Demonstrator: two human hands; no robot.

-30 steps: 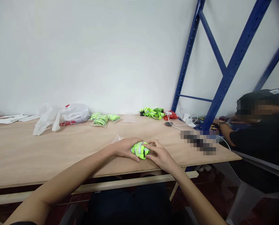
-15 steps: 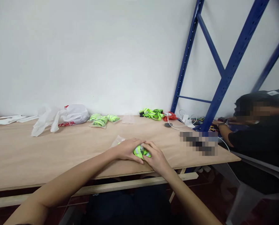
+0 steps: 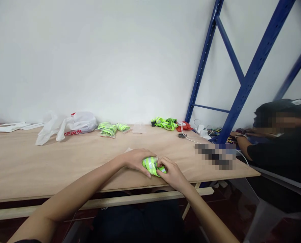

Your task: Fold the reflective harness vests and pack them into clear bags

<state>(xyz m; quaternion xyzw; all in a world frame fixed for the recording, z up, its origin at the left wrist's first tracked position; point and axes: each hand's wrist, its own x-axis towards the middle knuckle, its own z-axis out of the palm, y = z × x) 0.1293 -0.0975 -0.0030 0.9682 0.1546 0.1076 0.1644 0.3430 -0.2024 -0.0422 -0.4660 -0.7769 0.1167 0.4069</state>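
Near the table's front edge, a neon-green reflective strap (image 3: 149,164) with silvery stripes lies bunched, partly inside a clear plastic bag (image 3: 128,149). My left hand (image 3: 138,161) curls over the bag from the left, thumb in front, and grips it with the strap inside. At the right end, my right hand (image 3: 171,171) pinches the strap between thumb and fingers at what looks like the bag's mouth. My left hand and wrist hide most of the bag.
Against the wall are a white plastic bag (image 3: 83,122), several packed green straps (image 3: 108,130), a flat clear bag (image 3: 139,128), loose green straps (image 3: 167,123) and white cables (image 3: 191,135). A blue rack post (image 3: 241,91) stands right; beyond it sits another person (image 3: 279,145).
My right hand has shifted slightly right and down, its fingers more curled. More of the green strap shows between my hands, and less of the clear bag shows behind my left hand.
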